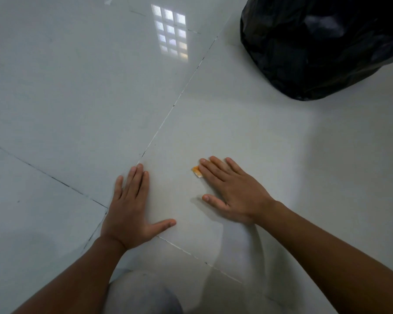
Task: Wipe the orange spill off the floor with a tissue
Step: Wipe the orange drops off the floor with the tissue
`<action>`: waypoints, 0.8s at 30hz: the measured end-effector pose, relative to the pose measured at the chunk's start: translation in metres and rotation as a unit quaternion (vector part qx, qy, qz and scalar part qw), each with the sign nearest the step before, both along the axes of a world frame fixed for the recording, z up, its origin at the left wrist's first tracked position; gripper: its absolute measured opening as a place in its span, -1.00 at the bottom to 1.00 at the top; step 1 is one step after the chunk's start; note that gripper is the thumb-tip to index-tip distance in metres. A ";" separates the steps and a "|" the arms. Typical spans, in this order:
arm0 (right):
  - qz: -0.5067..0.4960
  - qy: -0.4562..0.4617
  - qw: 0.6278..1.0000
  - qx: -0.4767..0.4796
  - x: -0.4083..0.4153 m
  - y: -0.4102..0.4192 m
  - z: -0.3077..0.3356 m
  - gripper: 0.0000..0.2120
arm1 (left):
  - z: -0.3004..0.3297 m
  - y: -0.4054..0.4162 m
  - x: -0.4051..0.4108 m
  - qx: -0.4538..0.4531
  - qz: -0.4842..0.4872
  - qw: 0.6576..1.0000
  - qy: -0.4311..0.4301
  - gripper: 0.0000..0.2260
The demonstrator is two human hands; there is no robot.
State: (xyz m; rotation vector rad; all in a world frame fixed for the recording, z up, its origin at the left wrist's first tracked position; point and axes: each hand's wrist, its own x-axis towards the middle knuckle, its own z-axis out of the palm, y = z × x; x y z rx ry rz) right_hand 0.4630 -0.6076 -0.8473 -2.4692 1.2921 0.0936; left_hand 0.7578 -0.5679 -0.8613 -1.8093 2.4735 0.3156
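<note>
My right hand (232, 191) lies flat on the glossy white floor tile (213, 123), fingers spread, pressing a tissue (197, 172) against it. Only a small corner of the tissue shows past my index finger; it is stained orange with a white edge. The rest of the tissue and any spill under the palm are hidden. My left hand (132, 207) rests flat on the floor to the left, fingers together and thumb out, holding nothing. It sits beside a tile joint.
A full black rubbish bag (322, 46) stands on the floor at the upper right. A bright window reflection (171, 34) shines on the tiles far ahead. My grey-clad knee (143, 293) shows at the bottom edge.
</note>
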 end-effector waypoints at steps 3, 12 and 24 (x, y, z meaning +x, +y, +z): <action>-0.062 0.027 0.997 -0.020 -0.011 0.007 -0.001 -0.25 | -0.001 0.000 0.000 -0.004 0.000 1.000 0.000 0.13; -0.157 0.017 0.987 0.005 -0.004 -0.027 -0.001 -0.17 | 0.003 0.000 -0.002 0.002 0.004 1.000 -0.005 0.14; 0.110 -0.016 0.994 -0.002 0.060 0.002 -0.001 -0.33 | -0.001 0.000 0.002 0.000 -0.006 1.000 0.007 0.18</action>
